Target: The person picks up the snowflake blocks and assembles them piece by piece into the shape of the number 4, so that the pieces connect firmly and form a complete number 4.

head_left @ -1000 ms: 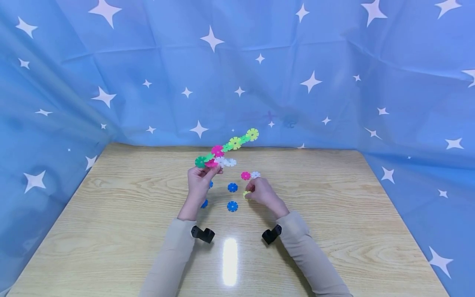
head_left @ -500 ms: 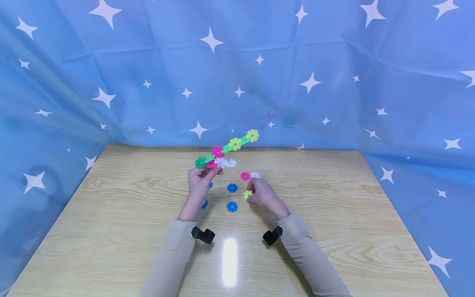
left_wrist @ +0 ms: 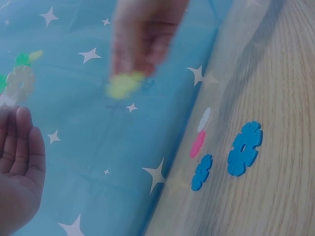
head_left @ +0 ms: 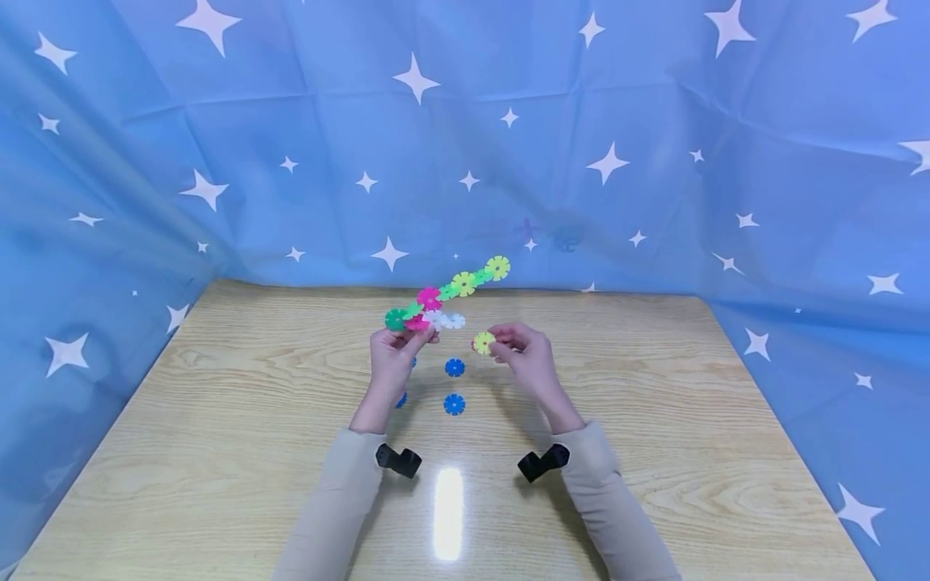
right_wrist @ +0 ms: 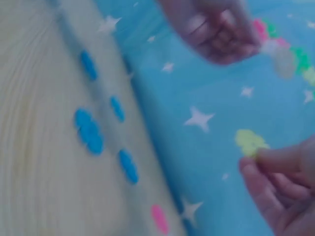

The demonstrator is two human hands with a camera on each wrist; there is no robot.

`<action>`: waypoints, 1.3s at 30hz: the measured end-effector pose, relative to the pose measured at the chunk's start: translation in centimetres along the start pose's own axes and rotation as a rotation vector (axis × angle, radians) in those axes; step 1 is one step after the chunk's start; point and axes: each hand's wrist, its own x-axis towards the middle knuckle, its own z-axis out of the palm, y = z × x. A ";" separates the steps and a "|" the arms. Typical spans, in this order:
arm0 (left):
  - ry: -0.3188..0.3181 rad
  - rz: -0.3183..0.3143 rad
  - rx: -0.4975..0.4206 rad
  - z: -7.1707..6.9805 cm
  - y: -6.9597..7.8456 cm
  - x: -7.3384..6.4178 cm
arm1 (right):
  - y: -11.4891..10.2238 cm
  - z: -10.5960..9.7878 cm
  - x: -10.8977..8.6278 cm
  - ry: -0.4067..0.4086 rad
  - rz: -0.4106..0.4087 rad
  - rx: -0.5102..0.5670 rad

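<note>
My left hand (head_left: 391, 361) pinches a chain of interlocked snowflake discs (head_left: 463, 283) near its lower end, raised above the table. Dark green, light green, pink, yellow and white pieces make it up; the yellow end slants up to the right, while the white discs (head_left: 454, 321) jut out beside my thumb. Between the thumb and fingers of my right hand (head_left: 530, 359) is a single yellow snowflake disc (head_left: 483, 343), a short way right of the white discs. The right wrist view shows this yellow disc (right_wrist: 249, 141) apart from the chain and lifted off the tabletop.
Several blue snowflake discs (head_left: 454, 404) lie on the wooden table (head_left: 726, 452), some partly hidden by my left hand and wrist. A pink disc (left_wrist: 198, 143) and a white disc (left_wrist: 204, 119) lie farther back. A blue starry curtain (head_left: 465, 145) hangs behind the table.
My right hand has lifted the yellow disc from near the tabletop up and away from me, closer to the chain's height. It now covers the pink and white loose discs. My left hand stays nearly still.
</note>
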 end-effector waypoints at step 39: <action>-0.020 -0.008 -0.079 0.7 -0.4 -0.8 | -6.6 0.6 -1.5 0.123 -0.327 0.056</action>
